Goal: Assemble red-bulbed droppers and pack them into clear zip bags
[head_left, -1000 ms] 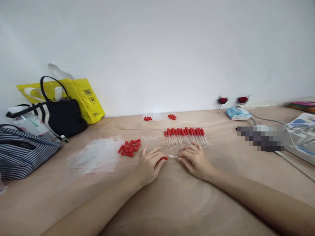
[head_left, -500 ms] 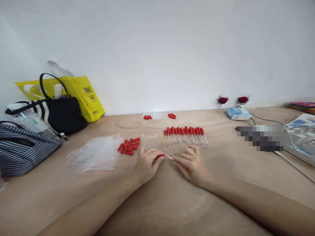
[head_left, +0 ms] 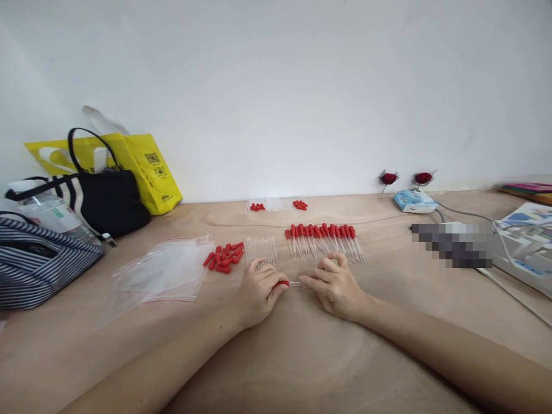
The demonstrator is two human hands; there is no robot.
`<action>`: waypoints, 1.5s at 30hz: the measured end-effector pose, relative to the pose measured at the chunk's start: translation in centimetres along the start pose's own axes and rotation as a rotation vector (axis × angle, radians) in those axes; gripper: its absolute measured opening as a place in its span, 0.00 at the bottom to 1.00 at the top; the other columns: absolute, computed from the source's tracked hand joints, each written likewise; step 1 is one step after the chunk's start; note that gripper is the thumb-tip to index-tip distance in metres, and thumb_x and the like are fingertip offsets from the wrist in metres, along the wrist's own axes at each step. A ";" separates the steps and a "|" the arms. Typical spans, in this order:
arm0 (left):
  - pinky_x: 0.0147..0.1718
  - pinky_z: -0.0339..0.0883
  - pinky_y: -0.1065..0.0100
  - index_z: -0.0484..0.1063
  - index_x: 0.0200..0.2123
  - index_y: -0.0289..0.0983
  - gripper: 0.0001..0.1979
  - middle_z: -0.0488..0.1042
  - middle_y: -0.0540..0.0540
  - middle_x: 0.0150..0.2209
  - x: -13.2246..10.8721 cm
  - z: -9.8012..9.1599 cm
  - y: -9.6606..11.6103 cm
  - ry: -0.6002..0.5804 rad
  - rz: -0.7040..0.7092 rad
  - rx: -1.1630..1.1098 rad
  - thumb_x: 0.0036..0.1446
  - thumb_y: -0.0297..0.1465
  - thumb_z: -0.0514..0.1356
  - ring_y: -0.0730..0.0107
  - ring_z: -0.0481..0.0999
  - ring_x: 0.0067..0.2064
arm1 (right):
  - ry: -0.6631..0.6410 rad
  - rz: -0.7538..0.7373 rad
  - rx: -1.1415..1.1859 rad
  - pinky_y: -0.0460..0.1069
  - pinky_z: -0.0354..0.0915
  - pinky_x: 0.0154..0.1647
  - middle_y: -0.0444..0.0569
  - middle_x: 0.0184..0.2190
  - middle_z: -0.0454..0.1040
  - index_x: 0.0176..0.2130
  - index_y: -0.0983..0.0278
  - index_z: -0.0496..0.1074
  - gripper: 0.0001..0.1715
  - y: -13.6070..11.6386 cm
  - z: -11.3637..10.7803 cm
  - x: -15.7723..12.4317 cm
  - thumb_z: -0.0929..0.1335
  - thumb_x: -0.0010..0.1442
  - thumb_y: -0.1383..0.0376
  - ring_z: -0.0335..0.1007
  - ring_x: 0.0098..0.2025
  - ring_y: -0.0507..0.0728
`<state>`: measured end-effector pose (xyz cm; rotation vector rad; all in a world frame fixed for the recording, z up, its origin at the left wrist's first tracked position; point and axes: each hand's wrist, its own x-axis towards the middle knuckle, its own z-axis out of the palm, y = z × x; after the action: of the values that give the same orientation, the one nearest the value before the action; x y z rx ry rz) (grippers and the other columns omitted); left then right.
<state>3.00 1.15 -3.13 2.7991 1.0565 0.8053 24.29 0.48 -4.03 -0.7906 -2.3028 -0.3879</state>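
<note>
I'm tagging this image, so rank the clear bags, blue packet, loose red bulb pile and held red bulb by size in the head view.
Clear bags
Blue packet and loose red bulb pile: too alike to rank
Held red bulb, partly covered by the left hand

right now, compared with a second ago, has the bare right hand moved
Yes: against the row of clear tubes with red bulbs, the bare right hand has shifted slightly left, bringing it nearer the bare left hand.

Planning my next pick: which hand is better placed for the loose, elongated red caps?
Probably the left hand: it is nearer the loose red caps, though holding another red cap. The right hand, farther, holds a thin clear tube.
</note>
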 end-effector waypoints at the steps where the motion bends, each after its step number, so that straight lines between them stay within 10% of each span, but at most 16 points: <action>1: 0.49 0.49 0.57 0.67 0.32 0.38 0.08 0.74 0.50 0.29 0.0 0.0 0.0 0.001 0.005 0.001 0.59 0.30 0.49 0.69 0.71 0.35 | -0.003 0.019 0.014 0.53 0.47 0.42 0.45 0.22 0.69 0.34 0.63 0.73 0.15 -0.1 0.1 0.1 0.59 0.57 0.71 0.56 0.31 0.53; 28: 0.49 0.47 0.56 0.70 0.36 0.41 0.11 0.74 0.50 0.36 -0.1 -0.6 -0.7 0.026 0.050 0.139 0.60 0.28 0.48 0.67 0.69 0.40 | -0.293 0.217 0.146 0.51 0.44 0.35 0.46 0.25 0.72 0.31 0.61 0.73 0.11 -1.4 -0.6 1.4 0.62 0.58 0.63 0.58 0.32 0.53; 34: 0.48 0.52 0.55 0.64 0.50 0.39 0.18 0.68 0.41 0.47 -0.5 -3.0 -3.2 0.191 -0.283 0.365 0.56 0.36 0.51 0.57 0.64 0.48 | -0.270 0.663 0.252 0.48 0.50 0.36 0.46 0.30 0.74 0.35 0.62 0.71 0.11 0.3 1.1 4.3 0.60 0.58 0.65 0.65 0.34 0.54; 39: 0.46 0.53 0.51 0.70 0.42 0.42 0.15 0.67 0.42 0.47 -1.6 -6.0 -6.7 -0.005 -0.588 0.425 0.52 0.38 0.53 0.52 0.62 0.51 | -0.221 0.846 0.082 0.50 0.50 0.38 0.49 0.33 0.74 0.40 0.63 0.67 0.12 1.3 4.2 8.0 0.59 0.57 0.64 0.66 0.39 0.56; 45: 0.45 0.52 0.52 0.71 0.36 0.44 0.14 0.66 0.44 0.48 -1.8 -7.3 -7.8 -0.165 -0.594 0.395 0.46 0.43 0.57 0.51 0.59 0.54 | -0.293 0.837 -0.058 0.53 0.46 0.40 0.54 0.32 0.74 0.37 0.66 0.68 0.12 0.7 6.6 10.0 0.61 0.52 0.67 0.66 0.38 0.59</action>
<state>-6.39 4.95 0.66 2.4996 2.0438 0.3170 15.48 8.39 -2.09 -1.8203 -1.9737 0.0506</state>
